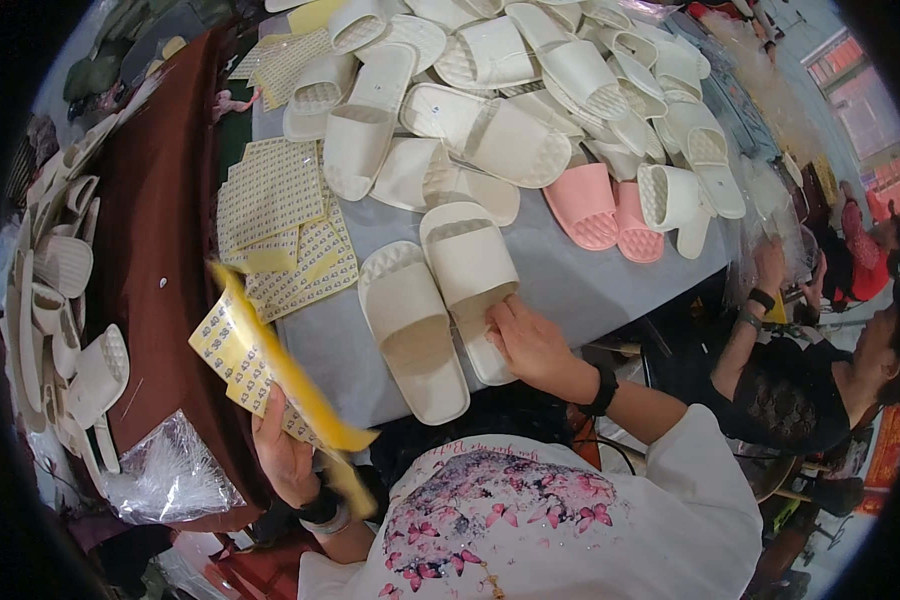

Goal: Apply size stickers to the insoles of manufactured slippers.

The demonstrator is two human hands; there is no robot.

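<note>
The left hand has its grip closed on a yellow sticker sheet. The right hand rests loosely on a cream slipper, fingers curled at its heel. The raised sheet looks floppy and might slip from that grip.

Two cream slide sandals lie side by side, soles down, on the grey table cover, just below the big heap of slippers. The right one has the right hand on its heel end. A yellow sticker sheet, curled and tilted, is gripped in the left hand, left of the pair.
</note>
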